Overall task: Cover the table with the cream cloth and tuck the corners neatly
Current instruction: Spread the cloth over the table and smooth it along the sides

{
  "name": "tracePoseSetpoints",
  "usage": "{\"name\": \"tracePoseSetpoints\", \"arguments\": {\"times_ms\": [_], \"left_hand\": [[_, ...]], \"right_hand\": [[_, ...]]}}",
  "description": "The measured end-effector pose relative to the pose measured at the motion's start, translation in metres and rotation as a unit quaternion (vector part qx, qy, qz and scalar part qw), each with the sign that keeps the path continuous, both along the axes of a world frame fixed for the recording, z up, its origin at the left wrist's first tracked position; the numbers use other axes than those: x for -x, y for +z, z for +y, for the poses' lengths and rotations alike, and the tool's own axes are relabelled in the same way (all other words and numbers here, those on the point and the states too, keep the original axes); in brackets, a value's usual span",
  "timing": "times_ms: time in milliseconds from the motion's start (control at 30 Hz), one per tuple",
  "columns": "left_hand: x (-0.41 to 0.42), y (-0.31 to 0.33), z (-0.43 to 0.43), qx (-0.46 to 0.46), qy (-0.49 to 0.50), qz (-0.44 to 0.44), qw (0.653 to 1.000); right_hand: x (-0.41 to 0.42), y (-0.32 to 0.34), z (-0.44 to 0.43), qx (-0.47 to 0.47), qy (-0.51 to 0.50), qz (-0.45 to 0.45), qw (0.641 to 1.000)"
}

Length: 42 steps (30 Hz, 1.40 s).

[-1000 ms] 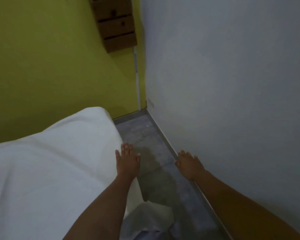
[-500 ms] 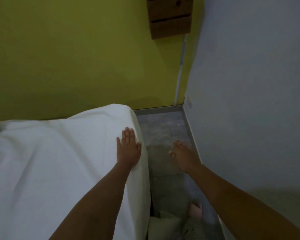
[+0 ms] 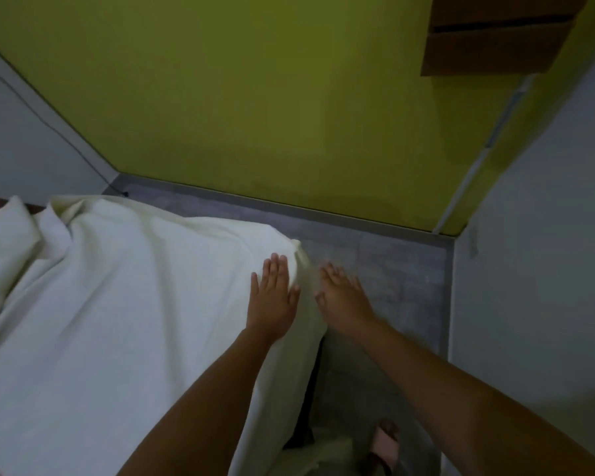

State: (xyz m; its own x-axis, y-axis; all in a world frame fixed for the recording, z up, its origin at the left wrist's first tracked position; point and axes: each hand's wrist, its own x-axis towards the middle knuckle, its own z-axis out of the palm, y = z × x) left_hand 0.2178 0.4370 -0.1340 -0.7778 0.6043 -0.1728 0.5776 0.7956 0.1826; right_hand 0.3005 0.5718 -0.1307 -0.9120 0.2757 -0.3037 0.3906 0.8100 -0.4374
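Note:
The cream cloth (image 3: 124,304) lies over the table and fills the lower left of the view. It hangs down over the table's right edge and is bunched in folds at the far left. My left hand (image 3: 272,300) rests flat on the cloth near the far right corner, fingers apart. My right hand (image 3: 344,297) hovers open just beyond the table's right edge, close to the hanging cloth; whether it touches the cloth I cannot tell. The table itself is hidden except for a dark strip (image 3: 306,400) under the hanging edge.
A yellow wall (image 3: 255,97) stands behind the table, a grey wall (image 3: 536,269) close on the right. Grey floor (image 3: 392,269) forms a narrow gap between table and walls. A wooden drawer unit (image 3: 495,46) hangs at the top right. A foot (image 3: 385,441) shows below.
The view has swung left, showing more of the cloth and the far left wall. My right hand has moved left toward the table's edge. My left hand stays flat on the cloth.

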Motion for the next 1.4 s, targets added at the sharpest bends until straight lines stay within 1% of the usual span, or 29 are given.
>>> {"name": "tracePoseSetpoints", "arguments": {"times_ms": [100,300,433,500,600,733,800,933,1033,1133,1233,1333,1400], "left_hand": [[-0.002,-0.004,0.004,-0.017,0.012,-0.017,1.000],[0.004,-0.005,0.010,-0.020,0.012,-0.012,1.000],[0.003,-0.005,0.011,-0.017,0.019,-0.008,1.000],[0.002,-0.005,0.012,-0.022,0.023,-0.012,0.999],[0.003,-0.004,0.013,-0.031,0.030,-0.015,0.999],[0.001,-0.002,0.013,-0.005,0.043,-0.017,0.999],[0.000,0.002,0.015,0.006,0.050,-0.020,0.999],[-0.004,0.005,0.022,0.028,0.074,-0.013,0.997],[-0.007,0.003,0.027,0.034,0.100,-0.004,0.994],[-0.011,0.003,0.030,0.029,0.098,0.001,0.995],[-0.010,0.008,0.030,0.010,0.085,-0.014,0.996],[0.005,0.012,0.041,-0.007,0.107,-0.028,0.994],[0.024,0.014,0.065,-0.025,0.113,-0.026,0.993]], "right_hand": [[0.021,0.001,0.011,0.000,0.022,0.008,1.000],[0.066,0.007,0.037,0.006,0.035,0.050,0.998],[0.083,0.008,0.037,-0.018,0.103,0.074,0.992],[0.089,0.003,0.036,-0.021,0.120,0.087,0.989],[0.092,-0.005,0.037,-0.009,0.106,0.140,0.985],[0.091,-0.014,0.041,-0.069,0.116,0.221,0.966],[0.093,-0.014,0.048,-0.081,0.123,0.253,0.956],[0.098,-0.009,0.068,-0.107,0.180,0.282,0.936],[0.107,-0.003,0.094,-0.117,0.212,0.275,0.931],[0.123,0.004,0.132,-0.141,0.172,0.270,0.937],[0.143,0.013,0.162,-0.147,0.127,0.242,0.951],[0.157,0.011,0.159,-0.153,0.109,0.223,0.957],[0.155,0.008,0.151,-0.152,0.117,0.216,0.957]]}}
